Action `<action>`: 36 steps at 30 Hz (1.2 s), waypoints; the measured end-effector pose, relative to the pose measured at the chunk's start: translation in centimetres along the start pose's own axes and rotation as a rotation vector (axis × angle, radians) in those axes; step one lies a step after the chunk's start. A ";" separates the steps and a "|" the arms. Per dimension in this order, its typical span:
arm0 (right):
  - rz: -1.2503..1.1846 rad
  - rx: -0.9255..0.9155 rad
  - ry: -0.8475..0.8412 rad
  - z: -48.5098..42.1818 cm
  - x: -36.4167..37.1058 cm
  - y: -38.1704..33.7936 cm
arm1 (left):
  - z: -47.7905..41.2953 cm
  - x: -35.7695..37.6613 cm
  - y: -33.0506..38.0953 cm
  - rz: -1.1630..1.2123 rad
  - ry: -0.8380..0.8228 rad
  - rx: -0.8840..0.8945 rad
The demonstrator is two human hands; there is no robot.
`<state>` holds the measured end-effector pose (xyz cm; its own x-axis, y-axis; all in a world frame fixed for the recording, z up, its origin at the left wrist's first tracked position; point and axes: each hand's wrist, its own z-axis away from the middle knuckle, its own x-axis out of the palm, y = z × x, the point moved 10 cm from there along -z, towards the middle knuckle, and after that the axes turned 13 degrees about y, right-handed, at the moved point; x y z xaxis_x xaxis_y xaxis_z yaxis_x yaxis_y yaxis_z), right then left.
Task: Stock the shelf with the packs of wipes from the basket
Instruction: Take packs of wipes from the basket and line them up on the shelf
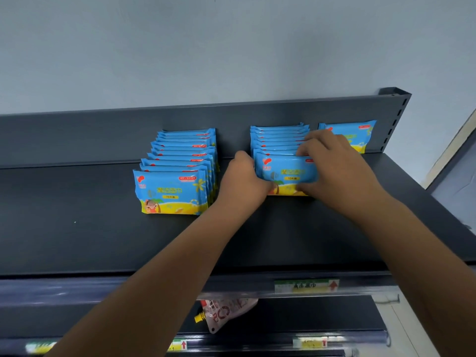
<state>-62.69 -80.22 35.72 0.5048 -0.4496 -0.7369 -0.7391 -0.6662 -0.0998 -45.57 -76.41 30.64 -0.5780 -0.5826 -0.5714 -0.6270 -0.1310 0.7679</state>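
Observation:
Blue and yellow packs of wipes stand upright in rows on the dark grey top shelf. The left row holds several packs and stands free. The middle row also holds several. Its front pack is held at both ends: my left hand grips its left edge, and my right hand grips its right side, fingers over the top and thumb at the bottom. A single pack leans against the back panel at the right. The basket is not in view.
The shelf's back panel rises behind the rows. Price labels sit on the front rail. On the lower shelf lies a red and white spouted pouch. A slotted upright closes the shelf's right end.

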 end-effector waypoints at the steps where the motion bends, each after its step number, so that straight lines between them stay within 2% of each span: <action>1: 0.004 0.001 -0.006 0.0 0.1 -0.1 | 0.1 -0.1 0.1 -0.003 0.000 0.005; 11: 0.126 -0.016 0.002 0.5 -0.3 -0.8 | 1.0 -0.4 0.9 -0.047 0.026 0.036; 13: 0.109 -0.022 0.015 0.6 -0.6 -0.9 | 1.5 -1.1 2.0 -0.172 0.078 0.130; 17: 0.077 -0.025 0.031 0.5 -1.2 -1.5 | 2.9 -2.7 5.3 -0.607 0.268 0.443; 20: 0.041 -0.033 0.034 0.8 -1.6 -2.9 | 3.5 -3.7 6.3 -0.650 0.334 0.500; 23: -0.011 -0.040 0.055 1.0 -2.1 -5.0 | 4.3 -5.4 5.9 -0.651 0.359 0.455; 28: -0.170 -0.067 0.069 0.8 -2.2 -10.8 | 6.7 -11.2 2.6 -0.738 0.410 0.248; 36: -0.480 -0.205 0.094 1.9 -2.2 -28.1 | 13.0 -27.2 -5.5 -0.806 0.628 0.027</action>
<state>-43.91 -59.39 38.88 0.8094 -0.1108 -0.5768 -0.3175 -0.9087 -0.2710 -33.20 -49.43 38.19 0.3941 -0.6454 -0.6543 -0.7246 -0.6561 0.2107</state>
